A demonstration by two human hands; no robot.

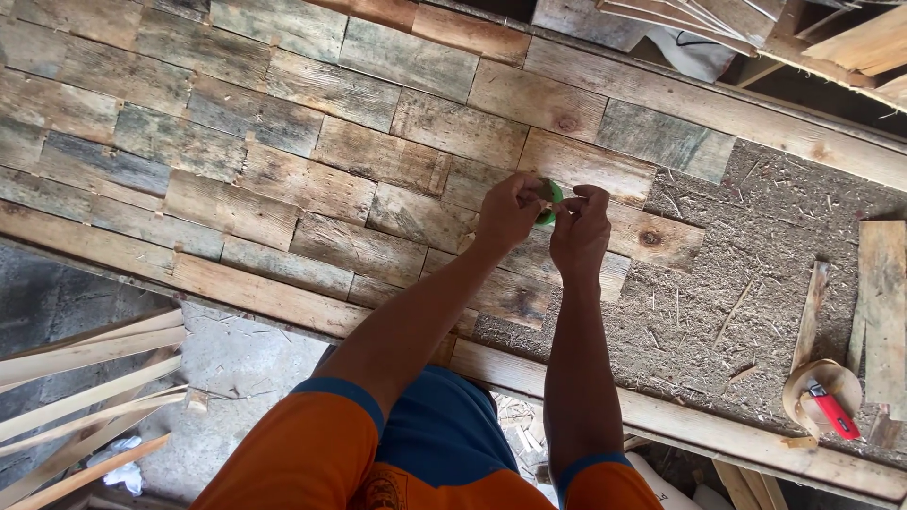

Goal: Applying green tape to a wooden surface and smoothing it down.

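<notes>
My left hand [507, 212] and my right hand [579, 229] meet over a wall panel clad in weathered wood pieces [283, 142]. Both pinch a small green object [549, 200] between their fingertips; most of it is hidden by the fingers, so its kind is unclear. The hands hover above a knotted plank piece [652, 236] at the edge of the laid pieces. To the right of the hands lies a bare stretch of rough fibrous board [746, 283].
A roll of tape with a red utility knife [827, 401] rests on the board at lower right. Loose wood strips [883, 302] lie at the right edge. A bundle of pale slats [85, 378] leans at lower left. A wooden frame rail [718, 430] runs along the bottom.
</notes>
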